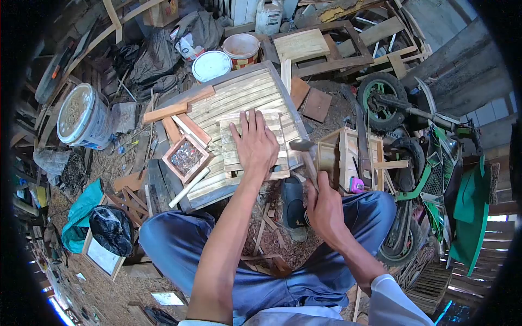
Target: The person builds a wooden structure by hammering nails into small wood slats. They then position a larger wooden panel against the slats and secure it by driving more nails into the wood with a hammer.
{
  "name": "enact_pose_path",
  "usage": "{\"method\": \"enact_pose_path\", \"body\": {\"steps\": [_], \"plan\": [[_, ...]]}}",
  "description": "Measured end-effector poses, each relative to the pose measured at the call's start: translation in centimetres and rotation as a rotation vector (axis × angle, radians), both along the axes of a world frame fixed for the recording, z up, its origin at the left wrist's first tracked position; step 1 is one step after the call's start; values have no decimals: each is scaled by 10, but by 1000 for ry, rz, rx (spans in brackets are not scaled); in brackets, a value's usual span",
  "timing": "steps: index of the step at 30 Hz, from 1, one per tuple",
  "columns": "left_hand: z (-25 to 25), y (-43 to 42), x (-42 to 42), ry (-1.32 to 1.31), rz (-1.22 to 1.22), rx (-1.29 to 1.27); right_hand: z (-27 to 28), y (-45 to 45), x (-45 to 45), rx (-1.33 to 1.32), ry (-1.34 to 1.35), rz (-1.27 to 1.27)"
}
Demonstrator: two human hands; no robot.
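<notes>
My left hand [254, 142] lies flat with fingers spread on a small slatted wooden panel [232, 155]. This panel rests on a low slatted work table [234, 91] with a grey frame. My right hand [325, 209] is wrapped round the handle of a hammer [303, 145], whose head is just right of the panel. On the table's left side sit a square wooden box of small metal pieces [186, 157], several loose wood strips [165, 112] and a pale stick [188, 188].
A wooden crate [330, 163] with a pink tape measure [356, 185] stands at the right, beside a green motorbike [424, 179]. White buckets [211, 66] are behind the table, and another bucket [77, 114] is at the left. Wood scraps litter the ground.
</notes>
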State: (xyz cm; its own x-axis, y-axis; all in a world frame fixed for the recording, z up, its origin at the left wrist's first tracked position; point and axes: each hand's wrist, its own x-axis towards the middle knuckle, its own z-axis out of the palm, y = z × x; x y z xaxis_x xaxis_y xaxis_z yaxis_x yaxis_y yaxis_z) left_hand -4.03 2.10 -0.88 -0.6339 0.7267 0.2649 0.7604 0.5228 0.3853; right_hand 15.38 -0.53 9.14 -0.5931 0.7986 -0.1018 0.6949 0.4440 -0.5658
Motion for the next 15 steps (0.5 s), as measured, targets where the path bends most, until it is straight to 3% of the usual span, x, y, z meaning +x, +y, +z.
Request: {"method": "enact_pose_path", "body": {"steps": [2, 3, 7, 10, 15], "plan": [[2, -1, 2, -4, 3, -4, -20, -3, 3, -9, 53, -1], [3, -1, 3, -8, 3, -7, -22, 0, 0, -36, -170, 49], [-1, -1, 1, -17, 10, -4, -2, -4, -4, 15, 25, 36], [-3, 1, 1, -26, 6, 1, -15, -4, 0, -87, -127, 1], [2, -4, 0, -18, -16, -11, -30, 11, 8, -112, 101, 23]]}}
